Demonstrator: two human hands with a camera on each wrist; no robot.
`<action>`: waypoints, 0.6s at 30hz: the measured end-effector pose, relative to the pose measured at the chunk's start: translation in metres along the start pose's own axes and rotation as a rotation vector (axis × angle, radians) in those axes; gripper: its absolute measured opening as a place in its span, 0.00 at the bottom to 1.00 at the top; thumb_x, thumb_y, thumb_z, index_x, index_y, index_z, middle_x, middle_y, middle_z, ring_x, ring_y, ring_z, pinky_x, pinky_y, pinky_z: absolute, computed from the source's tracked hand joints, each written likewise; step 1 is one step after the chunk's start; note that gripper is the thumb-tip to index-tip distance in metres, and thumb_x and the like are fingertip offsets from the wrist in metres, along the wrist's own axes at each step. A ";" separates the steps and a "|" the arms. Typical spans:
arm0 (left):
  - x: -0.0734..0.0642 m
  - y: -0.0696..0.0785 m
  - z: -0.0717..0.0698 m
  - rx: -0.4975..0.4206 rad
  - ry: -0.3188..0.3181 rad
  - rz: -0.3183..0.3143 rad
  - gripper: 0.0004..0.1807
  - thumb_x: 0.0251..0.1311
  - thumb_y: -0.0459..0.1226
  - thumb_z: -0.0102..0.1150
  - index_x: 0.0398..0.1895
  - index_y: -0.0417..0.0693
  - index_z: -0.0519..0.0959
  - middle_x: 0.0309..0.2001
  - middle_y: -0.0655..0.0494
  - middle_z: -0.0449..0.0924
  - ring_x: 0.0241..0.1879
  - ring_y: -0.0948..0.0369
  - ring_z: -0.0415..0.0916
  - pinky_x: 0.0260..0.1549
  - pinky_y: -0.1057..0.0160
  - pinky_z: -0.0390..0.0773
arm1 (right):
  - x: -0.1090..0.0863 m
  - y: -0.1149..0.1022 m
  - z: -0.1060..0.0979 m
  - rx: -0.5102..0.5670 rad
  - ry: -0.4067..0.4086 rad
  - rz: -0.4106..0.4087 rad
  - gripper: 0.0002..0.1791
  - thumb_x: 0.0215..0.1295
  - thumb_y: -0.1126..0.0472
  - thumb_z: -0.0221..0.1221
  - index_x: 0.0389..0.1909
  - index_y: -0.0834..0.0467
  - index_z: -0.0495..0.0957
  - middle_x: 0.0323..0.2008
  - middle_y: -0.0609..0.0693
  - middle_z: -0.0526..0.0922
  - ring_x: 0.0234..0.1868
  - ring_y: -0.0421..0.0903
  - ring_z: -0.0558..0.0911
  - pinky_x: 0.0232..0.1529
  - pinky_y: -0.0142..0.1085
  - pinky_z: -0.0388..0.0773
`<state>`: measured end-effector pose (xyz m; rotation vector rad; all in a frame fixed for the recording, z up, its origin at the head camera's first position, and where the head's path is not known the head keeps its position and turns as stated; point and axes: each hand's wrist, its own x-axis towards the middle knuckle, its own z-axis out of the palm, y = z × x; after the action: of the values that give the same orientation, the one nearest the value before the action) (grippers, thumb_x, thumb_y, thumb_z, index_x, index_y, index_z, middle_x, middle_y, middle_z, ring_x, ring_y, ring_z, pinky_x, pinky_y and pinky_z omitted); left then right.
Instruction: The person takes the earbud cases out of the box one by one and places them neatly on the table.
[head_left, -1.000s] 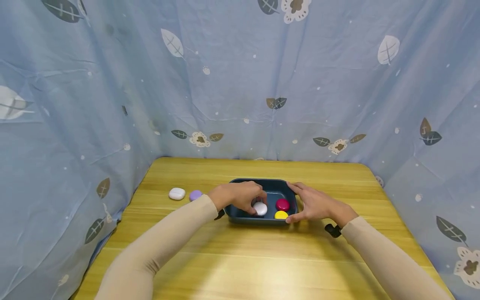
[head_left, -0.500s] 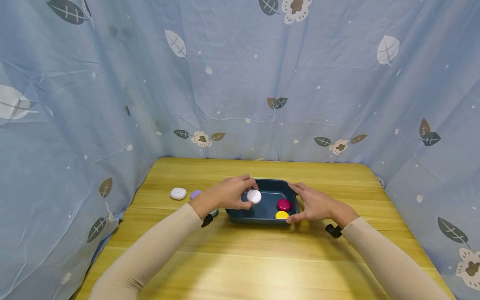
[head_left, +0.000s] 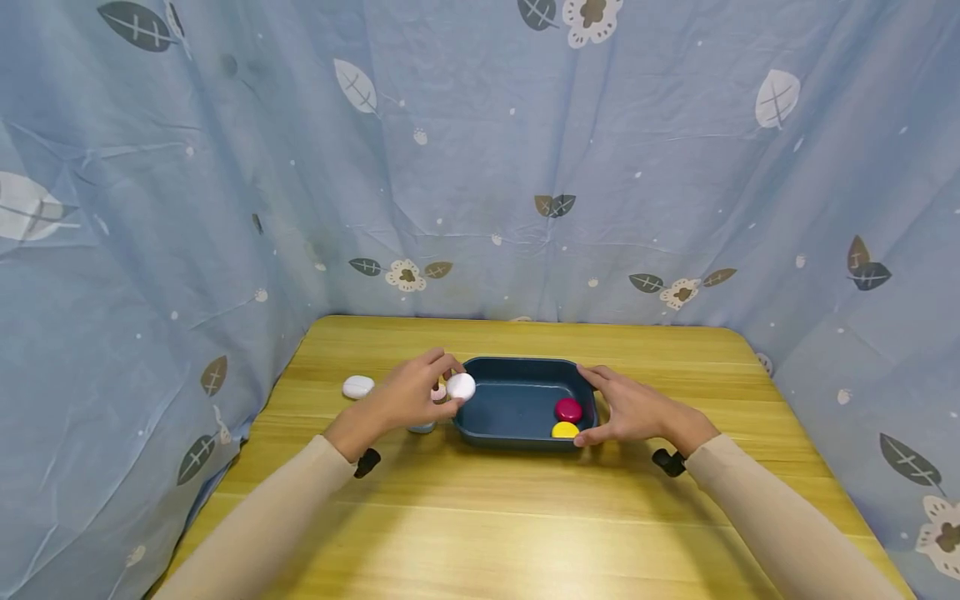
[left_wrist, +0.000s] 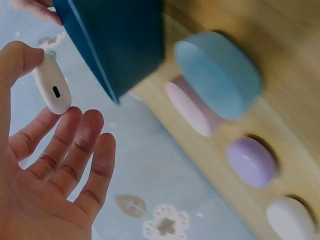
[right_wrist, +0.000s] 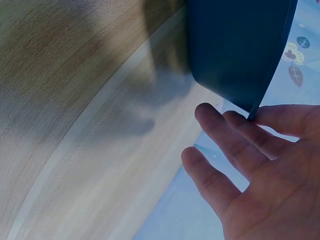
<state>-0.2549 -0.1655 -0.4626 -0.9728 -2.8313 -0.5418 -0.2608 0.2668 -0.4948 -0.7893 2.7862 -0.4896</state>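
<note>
Between thumb and fingers my left hand pinches a white rounded earbud charging case, held at the left rim of a dark blue rectangular tray. A small dark port shows on the case in the left wrist view. My right hand spans the tray's right end, thumb at the near corner and index finger at the far one; in the right wrist view a fingertip meets the rim and the other fingers spread below. Inside the tray, at its right, lie a crimson round piece and a yellow one.
Left of the tray, on the wooden table, sit a light blue piece, a pink one, a purple one and a white one. A blue patterned curtain surrounds the table's back and sides.
My left hand has lifted the white earbud case from the tray's middle and carried it left to the rim. The right hand and the tray have stayed put.
</note>
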 end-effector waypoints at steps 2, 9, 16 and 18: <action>-0.008 -0.006 -0.001 0.003 0.017 -0.023 0.22 0.73 0.47 0.79 0.63 0.51 0.86 0.51 0.55 0.83 0.37 0.66 0.76 0.38 0.65 0.81 | 0.000 0.001 0.000 0.005 -0.001 -0.002 0.77 0.62 0.20 0.77 0.96 0.61 0.53 0.90 0.66 0.65 0.84 0.70 0.76 0.81 0.72 0.77; -0.034 -0.031 -0.003 -0.017 0.064 -0.099 0.20 0.74 0.48 0.79 0.62 0.53 0.87 0.50 0.56 0.84 0.38 0.59 0.82 0.37 0.64 0.81 | 0.001 0.000 -0.002 0.014 -0.002 -0.001 0.76 0.63 0.23 0.79 0.96 0.61 0.53 0.90 0.65 0.65 0.85 0.71 0.75 0.82 0.72 0.76; -0.055 -0.050 -0.001 -0.018 0.074 -0.189 0.20 0.71 0.48 0.81 0.59 0.52 0.87 0.50 0.58 0.86 0.46 0.54 0.87 0.44 0.59 0.86 | 0.000 0.000 -0.001 0.010 -0.003 -0.006 0.76 0.63 0.21 0.77 0.96 0.62 0.53 0.91 0.66 0.64 0.85 0.71 0.75 0.82 0.71 0.75; -0.060 -0.055 0.000 -0.018 0.064 -0.209 0.20 0.71 0.48 0.82 0.59 0.51 0.87 0.51 0.58 0.86 0.46 0.55 0.86 0.44 0.59 0.85 | 0.000 0.000 -0.001 0.009 -0.004 -0.005 0.76 0.63 0.21 0.77 0.96 0.62 0.53 0.91 0.66 0.64 0.85 0.71 0.75 0.82 0.71 0.75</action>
<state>-0.2412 -0.2408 -0.4910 -0.6525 -2.8918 -0.6077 -0.2610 0.2671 -0.4938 -0.7946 2.7770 -0.5011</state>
